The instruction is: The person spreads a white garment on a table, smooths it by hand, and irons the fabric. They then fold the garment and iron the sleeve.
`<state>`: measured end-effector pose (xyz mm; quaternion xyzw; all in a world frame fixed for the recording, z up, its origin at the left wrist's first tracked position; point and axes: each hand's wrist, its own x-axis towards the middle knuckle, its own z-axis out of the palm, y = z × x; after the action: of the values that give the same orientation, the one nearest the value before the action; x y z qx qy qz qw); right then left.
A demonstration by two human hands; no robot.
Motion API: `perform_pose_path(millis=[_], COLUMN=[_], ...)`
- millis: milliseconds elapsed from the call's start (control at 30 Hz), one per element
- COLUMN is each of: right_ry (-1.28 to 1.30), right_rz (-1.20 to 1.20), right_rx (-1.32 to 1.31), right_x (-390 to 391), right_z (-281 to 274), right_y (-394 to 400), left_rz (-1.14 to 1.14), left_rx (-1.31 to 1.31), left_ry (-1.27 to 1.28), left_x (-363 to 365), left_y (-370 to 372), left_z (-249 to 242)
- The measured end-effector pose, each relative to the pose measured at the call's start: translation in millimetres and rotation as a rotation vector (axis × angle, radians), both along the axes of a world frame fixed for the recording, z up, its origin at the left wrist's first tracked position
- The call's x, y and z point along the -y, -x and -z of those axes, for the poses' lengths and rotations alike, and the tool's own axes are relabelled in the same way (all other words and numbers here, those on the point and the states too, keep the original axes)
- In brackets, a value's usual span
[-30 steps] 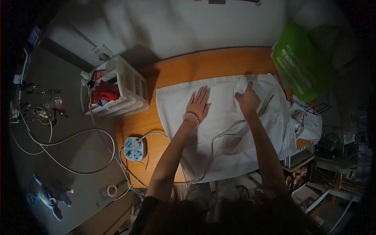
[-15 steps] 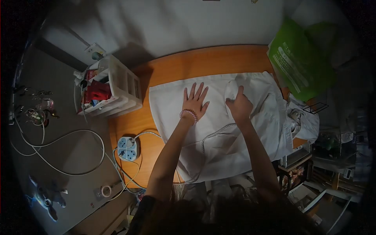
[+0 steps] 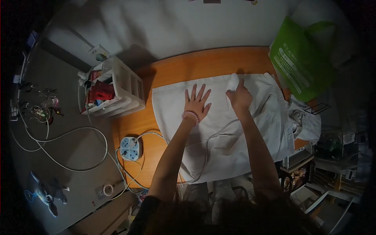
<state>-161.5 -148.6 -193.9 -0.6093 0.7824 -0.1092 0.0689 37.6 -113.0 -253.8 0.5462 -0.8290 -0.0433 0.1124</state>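
White cloth point(image 3: 172, 105), perhaps a garment, lies spread over the wooden table, smooth on the left and creased on the right. Fingers spread, my left hand point(image 3: 194, 105) rests flat on its left half, a beaded bracelet at the wrist. My right hand point(image 3: 242, 100) is wrapped round a small white iron point(image 3: 234, 81) near the cloth's far edge. The iron's rounded end points away from me, while my fingers hide most of its handle. From under that hand a grey braided cord point(image 3: 206, 152) runs across the cloth towards me.
On the left, a power strip point(image 3: 129, 148) with plugs and loose cables sits on the orange wooden table point(image 3: 176, 67). A plastic drawer box point(image 3: 131, 84) stands behind it. A green bag point(image 3: 293, 58) is at the back right, and bundled white fabric point(image 3: 309, 124) lies at the right edge.
My right hand has slid the iron a little farther away from me, towards the cloth's far edge. My left hand stays flat in the same place on the cloth.
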Motion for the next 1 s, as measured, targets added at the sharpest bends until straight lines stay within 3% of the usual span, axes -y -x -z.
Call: perform_pose_path(millis=[400, 1000], right_ry=[0.017, 0.018], right_rz=[-0.064, -0.348], right_rx=[0.02, -0.056], right_x=[0, 1], right_z=[-1, -8], right_y=[4, -7], left_rz=[-0.013, -0.071], left_rx=[0.015, -0.052], left_ry=[-0.009, -0.008], left_x=[-1, 2], left_y=[0, 1], left_z=[3, 9])
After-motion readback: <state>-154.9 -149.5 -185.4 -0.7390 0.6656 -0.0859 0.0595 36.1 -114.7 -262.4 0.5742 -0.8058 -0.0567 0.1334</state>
